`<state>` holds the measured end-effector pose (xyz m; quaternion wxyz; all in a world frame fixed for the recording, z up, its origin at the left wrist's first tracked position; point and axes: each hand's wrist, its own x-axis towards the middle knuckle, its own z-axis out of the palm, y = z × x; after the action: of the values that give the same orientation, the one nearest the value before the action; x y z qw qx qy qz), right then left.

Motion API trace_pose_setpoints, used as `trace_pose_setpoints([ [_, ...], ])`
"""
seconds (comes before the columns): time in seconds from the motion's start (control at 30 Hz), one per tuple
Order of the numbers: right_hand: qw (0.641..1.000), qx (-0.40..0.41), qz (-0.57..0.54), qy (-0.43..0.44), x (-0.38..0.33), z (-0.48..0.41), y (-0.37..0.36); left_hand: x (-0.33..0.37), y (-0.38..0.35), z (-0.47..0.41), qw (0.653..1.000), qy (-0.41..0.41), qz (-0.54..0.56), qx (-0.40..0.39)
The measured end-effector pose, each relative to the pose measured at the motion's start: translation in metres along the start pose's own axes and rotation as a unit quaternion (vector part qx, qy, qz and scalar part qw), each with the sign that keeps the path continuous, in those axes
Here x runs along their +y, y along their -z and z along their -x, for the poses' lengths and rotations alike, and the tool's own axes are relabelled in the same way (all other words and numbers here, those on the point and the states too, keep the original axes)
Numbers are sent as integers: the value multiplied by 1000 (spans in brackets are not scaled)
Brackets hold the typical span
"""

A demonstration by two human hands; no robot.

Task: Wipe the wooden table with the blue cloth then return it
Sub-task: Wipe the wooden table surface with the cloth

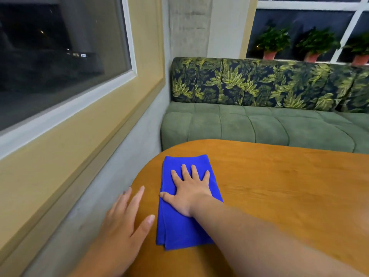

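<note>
A folded blue cloth (179, 226) lies flat on the wooden table (279, 186), near its rounded left end. My right hand (189, 188) presses palm-down on the cloth's upper half, fingers spread and pointing away from me. My left hand (123, 222) rests flat and open at the table's left edge, beside the cloth and not touching it. My right forearm crosses the table from the lower right and covers the cloth's right corner.
A grey wall (111, 188) with a window (60, 56) runs close along the table's left side. A green bench seat (259, 126) with a leaf-patterned backrest (259, 84) stands behind the table. Potted plants (273, 43) line the far windowsill.
</note>
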<state>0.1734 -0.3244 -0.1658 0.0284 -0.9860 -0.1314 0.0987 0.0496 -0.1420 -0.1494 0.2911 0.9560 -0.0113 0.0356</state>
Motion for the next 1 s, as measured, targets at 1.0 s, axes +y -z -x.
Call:
trace_pose_setpoints([
  [1.0, 999, -3, -25, 43, 7, 243, -45, 90, -26, 148, 995, -62, -41, -68],
])
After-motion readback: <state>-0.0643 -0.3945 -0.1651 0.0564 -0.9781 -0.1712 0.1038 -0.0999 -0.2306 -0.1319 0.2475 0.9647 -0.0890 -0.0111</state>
